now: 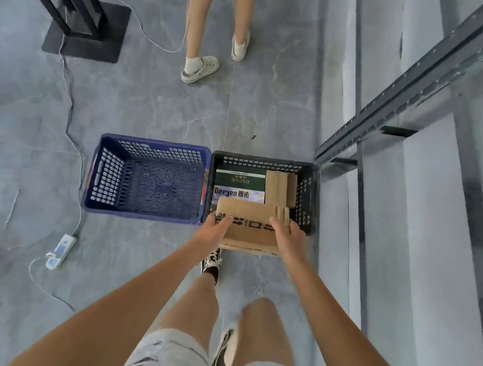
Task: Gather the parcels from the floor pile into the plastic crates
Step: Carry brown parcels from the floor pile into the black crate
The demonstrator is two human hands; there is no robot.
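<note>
Standing on a grey floor (152,103) beside a metal shelving frame (424,93) on the right, the person is reaching both arms forward over two plastic crates sitting side by side, touching. Blue crate (102,177) on the left is showing only its mesh bottom. Black crate (306,197) on the right is already holding parcels — a green box (240,179) at far left, a white box (238,194) lettered Deeyeo just nearer, a narrow cardboard piece (279,188) at far right. A cardboard parcel (247,223) with black print is hanging over the near edge of the black crate, tilted, partly inside its outline. Left hand (218,224) is gripping the parcel's left end, fingers curled over the top. Right hand (284,231) is gripping the right end, fingers wrapped over the top face. Another person's legs in pale shoes (201,67) are standing far behind the crates. A white power strip (60,251) with its cord is lying near left — a black stand base (85,30) is sitting at far left.
</note>
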